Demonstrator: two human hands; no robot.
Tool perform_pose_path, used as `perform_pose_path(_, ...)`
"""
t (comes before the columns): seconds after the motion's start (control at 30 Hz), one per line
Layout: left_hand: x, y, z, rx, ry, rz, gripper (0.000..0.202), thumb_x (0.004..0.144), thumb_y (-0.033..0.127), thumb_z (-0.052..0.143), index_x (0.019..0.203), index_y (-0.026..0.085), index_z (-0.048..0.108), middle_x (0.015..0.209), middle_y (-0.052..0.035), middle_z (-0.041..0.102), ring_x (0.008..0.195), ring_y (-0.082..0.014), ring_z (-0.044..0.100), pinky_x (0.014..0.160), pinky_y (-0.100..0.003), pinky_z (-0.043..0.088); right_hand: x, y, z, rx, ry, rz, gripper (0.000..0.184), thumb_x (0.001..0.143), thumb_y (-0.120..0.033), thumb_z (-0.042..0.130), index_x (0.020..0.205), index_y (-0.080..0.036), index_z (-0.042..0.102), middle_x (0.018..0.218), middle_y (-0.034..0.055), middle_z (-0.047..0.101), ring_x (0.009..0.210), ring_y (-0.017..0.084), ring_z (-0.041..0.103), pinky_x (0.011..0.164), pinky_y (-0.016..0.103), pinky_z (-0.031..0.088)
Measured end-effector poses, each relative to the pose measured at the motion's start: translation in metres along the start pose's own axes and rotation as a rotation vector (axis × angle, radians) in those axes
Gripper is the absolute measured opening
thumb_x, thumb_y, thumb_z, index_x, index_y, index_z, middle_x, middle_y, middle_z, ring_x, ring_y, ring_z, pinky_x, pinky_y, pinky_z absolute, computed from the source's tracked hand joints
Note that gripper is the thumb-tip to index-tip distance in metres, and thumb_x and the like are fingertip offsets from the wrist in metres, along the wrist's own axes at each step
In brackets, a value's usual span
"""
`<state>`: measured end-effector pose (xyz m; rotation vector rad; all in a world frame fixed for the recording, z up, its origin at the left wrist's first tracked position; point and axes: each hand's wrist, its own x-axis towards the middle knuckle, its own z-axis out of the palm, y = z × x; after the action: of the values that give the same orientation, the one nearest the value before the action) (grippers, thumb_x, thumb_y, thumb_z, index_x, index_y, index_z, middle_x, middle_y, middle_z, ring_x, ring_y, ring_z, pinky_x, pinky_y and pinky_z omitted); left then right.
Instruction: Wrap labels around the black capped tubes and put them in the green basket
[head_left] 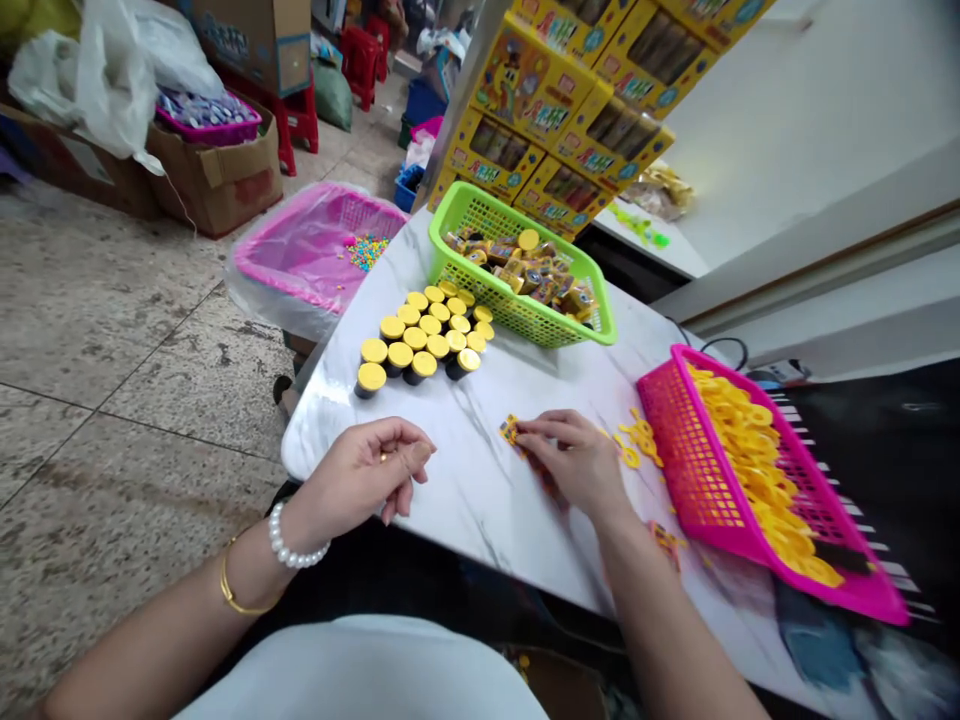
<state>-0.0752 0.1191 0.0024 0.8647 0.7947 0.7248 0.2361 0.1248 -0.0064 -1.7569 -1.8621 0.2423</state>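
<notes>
My right hand [574,455] is over the white marbled table [457,470], its fingertips closed on a small yellow printed piece [509,430], perhaps a label or a packet. More of the same print shows blurred under that hand. To the left, my left hand [382,465] hovers at the table edge, its fingers curled and the thumb pressed to the index finger. Whether anything is pinched there is hidden. Beyond both hands stand several small dark jars with yellow lids [415,338], upright in a close group. Some yellow plastic rings [639,436] lie right of my right hand.
A pink basket of yellow rings [679,440] stands tilted at the right. A green basket [555,333] holds wrapped pieces behind the jars. Stacked yellow boxes [536,100] rise at the back. Left of the table is a plastic-lined pink basket [289,245] with coloured beads.
</notes>
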Motion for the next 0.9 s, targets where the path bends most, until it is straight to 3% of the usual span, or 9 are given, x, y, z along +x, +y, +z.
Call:
perform_pose_path(0.1,0.002,0.001,0.004,0.061,0.018,0.001,0.042,0.079,0.053,0.074,0.088,0.014,0.063,0.071,0.0003,0.062,0.045,-0.0057,0.052,0.037,-0.016,0.039,-0.013,0.005,0.015,-0.014,0.013,-0.028,0.019,0.085,-0.037,0.069,0.076,-0.023,0.077,0.078,0.0038,0.071,0.072,0.019,0.064,0.066,0.034,0.052)
perform_pose_path(0.33,-0.005,0.005,0.018,0.121,0.117,0.058,0.037,0.078,0.049,0.073,0.084,0.013,0.064,0.07,-0.0003,0.062,0.047,-0.005,0.049,0.04,-0.016,0.034,-0.003,-0.001,0.023,-0.208,0.059,-0.209,0.019,0.091,-0.028,0.061,0.076,-0.02,0.068,0.077,0.0067,0.065,0.078,0.023,0.06,0.076,0.04,0.049)
perform_pose_path(0.47,-0.012,0.006,0.017,0.126,0.122,0.057,0.035,0.08,0.047,0.071,0.085,0.013,0.063,0.07,-0.0002,0.062,0.047,-0.0047,0.048,0.04,-0.016,0.033,-0.004,0.0,0.025,-0.218,0.085,-0.228,0.014,0.09,-0.032,0.063,0.088,-0.02,0.071,0.089,0.0083,0.068,0.085,0.025,0.06,0.08,0.042,0.048)
perform_pose_path(0.67,-0.015,0.006,0.012,0.116,0.122,0.074,0.036,0.078,0.048,0.073,0.083,0.014,0.063,0.068,0.0007,0.061,0.046,-0.005,0.047,0.041,-0.017,0.034,0.0,0.003,0.028,-0.295,0.07,-0.254,0.014,0.089,-0.023,0.06,0.076,-0.021,0.064,0.08,0.0078,0.065,0.081,0.026,0.056,0.077,0.042,0.045)
perform_pose_path(0.77,-0.014,0.003,0.014,0.086,0.127,0.098,0.038,0.078,0.05,0.074,0.084,0.014,0.063,0.07,0.0004,0.062,0.047,-0.0051,0.047,0.041,-0.018,0.035,-0.001,-0.018,0.025,-0.3,0.096,-0.285,0.015,0.091,-0.022,0.057,0.076,-0.022,0.06,0.077,0.0068,0.062,0.079,0.025,0.055,0.075,0.041,0.044)
perform_pose_path(0.9,-0.011,0.0,0.017,0.05,0.165,0.098,0.042,0.076,0.05,0.076,0.094,0.014,0.065,0.077,-0.0011,0.064,0.052,-0.0062,0.051,0.044,-0.019,0.037,-0.014,-0.075,0.021,-0.205,0.181,-0.44,0.006,0.091,-0.02,0.061,0.086,-0.022,0.061,0.083,0.0056,0.063,0.083,0.024,0.057,0.08,0.041,0.046)
